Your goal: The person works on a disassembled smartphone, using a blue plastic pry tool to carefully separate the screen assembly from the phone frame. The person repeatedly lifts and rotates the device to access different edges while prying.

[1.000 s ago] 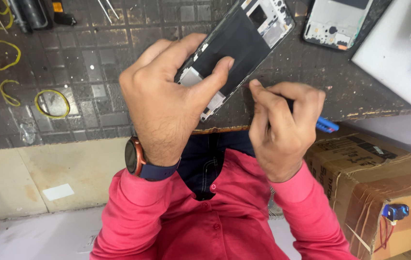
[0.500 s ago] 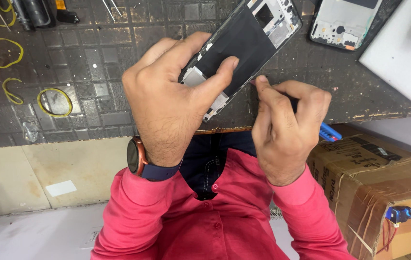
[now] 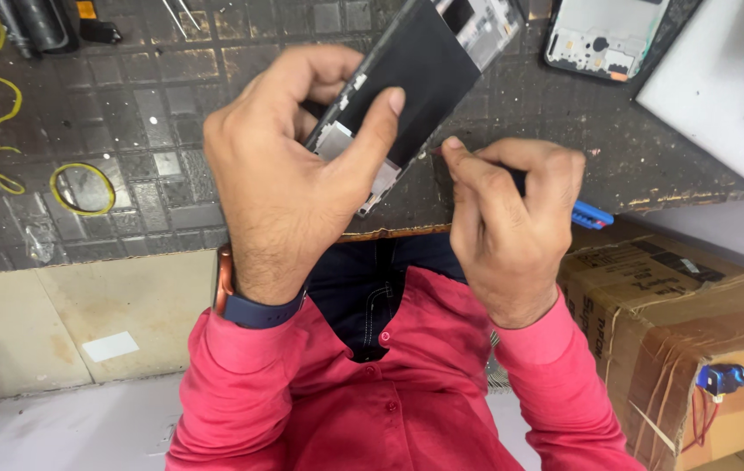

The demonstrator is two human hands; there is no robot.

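We start w/ the tabletop, dark, grid-patterned mat, worn front edge. All places below are relative to the opened phone, which sits roughly centre-top, tilted w/ its lower end toward the person and raised off the mat.

Left hand grips the phone's lower end: thumb across the black panel, fingers wrapped round the far edge, closed on it. Right hand, just right of and below the phone, is closed in a pinch on a thin tool; blue handle end sticks out past the hand, tip points at the phone's lower right edge. Tip contact too small to tell.

Progress, our judgement: back already off, internals and metal shields exposed at top and bottom ends, so opening is done. Black panel in the middle is in place; work at the lower edge looks mid-way, nothing lifted out there yet as far as we can see.

Around: taped cardboard box well below-right of the phone, off the tabletop, w/ small blue part and red wires on its side. White board to the right. Second phone frame just right of the phone's top end. Yellow rubber bands far left. Dark tools far upper left, tweezers left of the top end.

In the way: left thumb covers part of the panel near the tool; the two hands are close together.
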